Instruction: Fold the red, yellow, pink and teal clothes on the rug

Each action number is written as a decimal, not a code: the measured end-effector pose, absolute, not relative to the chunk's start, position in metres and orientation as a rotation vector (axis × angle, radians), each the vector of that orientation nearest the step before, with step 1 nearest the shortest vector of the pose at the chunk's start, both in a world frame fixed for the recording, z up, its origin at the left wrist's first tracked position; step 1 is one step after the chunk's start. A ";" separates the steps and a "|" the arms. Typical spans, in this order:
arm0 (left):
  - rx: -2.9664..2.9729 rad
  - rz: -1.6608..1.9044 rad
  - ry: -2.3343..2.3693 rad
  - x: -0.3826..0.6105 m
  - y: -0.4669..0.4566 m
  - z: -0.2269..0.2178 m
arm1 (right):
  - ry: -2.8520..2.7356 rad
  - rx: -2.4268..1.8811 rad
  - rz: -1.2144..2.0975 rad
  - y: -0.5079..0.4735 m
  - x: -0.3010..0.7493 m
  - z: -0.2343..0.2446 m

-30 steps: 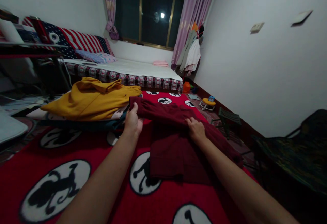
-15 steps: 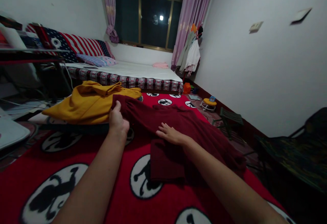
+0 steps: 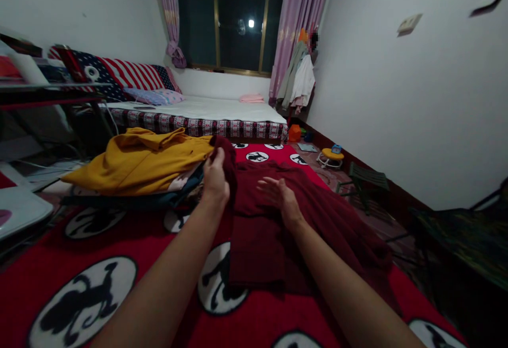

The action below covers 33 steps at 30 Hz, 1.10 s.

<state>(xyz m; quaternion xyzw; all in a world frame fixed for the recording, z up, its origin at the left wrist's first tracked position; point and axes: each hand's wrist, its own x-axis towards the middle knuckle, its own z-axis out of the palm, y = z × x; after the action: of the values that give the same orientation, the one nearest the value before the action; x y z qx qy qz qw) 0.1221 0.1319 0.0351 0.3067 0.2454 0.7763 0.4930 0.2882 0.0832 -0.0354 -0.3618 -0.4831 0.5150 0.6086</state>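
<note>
A dark maroon long-sleeved top lies spread over a red blanket with round black-and-white figures. My left hand is closed on one sleeve of the top, lifted and bent inward at its left side. Above the middle of the top, my right hand is open with its fingers stretched out to the left; whether it touches the cloth I cannot tell. Left of my left hand, a yellow garment lies on top of a stack of folded clothes.
A bed with a white sheet stands under the window. At the right are a small yellow stool, a dark green folding stool and a camouflage-patterned chair. A table with objects on it stands at the left.
My left hand has moved right, carrying the sleeve away from the yellow garment toward the body of the top. My right hand has risen from lying flat and turned on its side.
</note>
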 end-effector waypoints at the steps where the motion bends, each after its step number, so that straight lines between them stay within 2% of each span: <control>1: 0.806 1.782 0.535 0.143 0.129 0.039 | -1.019 -0.766 1.239 0.079 0.295 -0.029; 6: 1.121 1.350 0.341 0.211 0.111 0.036 | -0.609 -0.560 1.343 0.077 0.328 -0.010; 10: 1.260 1.437 0.617 0.193 0.114 0.010 | -0.322 -0.670 1.291 0.089 0.347 -0.021; 14: 1.756 1.422 1.020 0.167 0.129 -0.014 | -0.310 -0.676 1.186 0.098 0.357 -0.032; 19: 2.364 0.652 1.249 0.169 0.123 -0.043 | -0.306 -0.670 1.074 0.105 0.365 -0.046; 22: 2.545 0.390 1.318 0.172 0.113 -0.056 | -0.285 -0.717 1.024 0.107 0.369 -0.055; 26: 2.548 0.360 1.337 0.171 0.119 -0.047 | -0.196 -0.731 0.981 0.107 0.368 -0.056; 33: 2.460 0.694 1.578 0.178 0.183 -0.013 | -0.171 -0.736 0.977 0.102 0.360 -0.049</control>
<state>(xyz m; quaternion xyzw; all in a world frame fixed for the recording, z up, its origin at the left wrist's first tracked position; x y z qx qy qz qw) 0.1783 0.1830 -0.0133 0.8170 0.5240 0.2306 0.0691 0.3595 0.1025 -0.0491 -0.3448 -0.0801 0.4580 0.8154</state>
